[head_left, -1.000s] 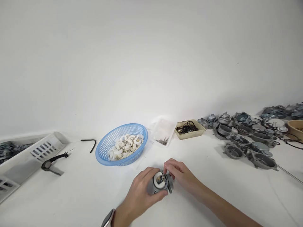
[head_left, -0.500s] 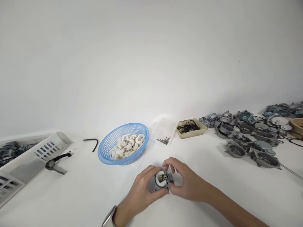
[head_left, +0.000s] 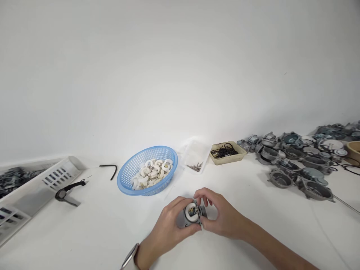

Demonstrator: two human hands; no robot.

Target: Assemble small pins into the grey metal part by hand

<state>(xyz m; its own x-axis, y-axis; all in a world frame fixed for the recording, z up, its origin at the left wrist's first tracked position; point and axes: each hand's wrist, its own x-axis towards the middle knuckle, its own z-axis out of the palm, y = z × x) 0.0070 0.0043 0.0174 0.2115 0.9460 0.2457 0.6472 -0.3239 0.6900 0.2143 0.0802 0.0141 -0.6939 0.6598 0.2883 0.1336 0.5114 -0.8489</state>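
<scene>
My left hand (head_left: pixel 170 223) wraps around a small grey metal carburetor (head_left: pixel 186 223), its thumb along the near side and its fingers on the far side. The round opening of the carburetor faces up. A white C-shaped float (head_left: pixel 192 218) sits inside, around small brass parts. My right hand (head_left: pixel 222 217) grips the right side of the carburetor, thumb at the near edge and index finger arched over the far edge. Whether a small pin lies between the right fingertips is too small to tell.
Ahead stands a blue basket (head_left: pixel 120 185) of white floats. Beside it are a clear tray (head_left: pixel 194 150) with metal pins and a cream tray (head_left: pixel 225 161) of black rings. Carburetor parts (head_left: pixel 281 179) crowd the right. Leftward lie a hex key (head_left: pixel 114 172), a black tool (head_left: pixel 63 193) and a white crate (head_left: pixel 30 198).
The view has shifted very slightly. Both hands keep their hold on the carburetor, and the right fingers have moved only a little.
</scene>
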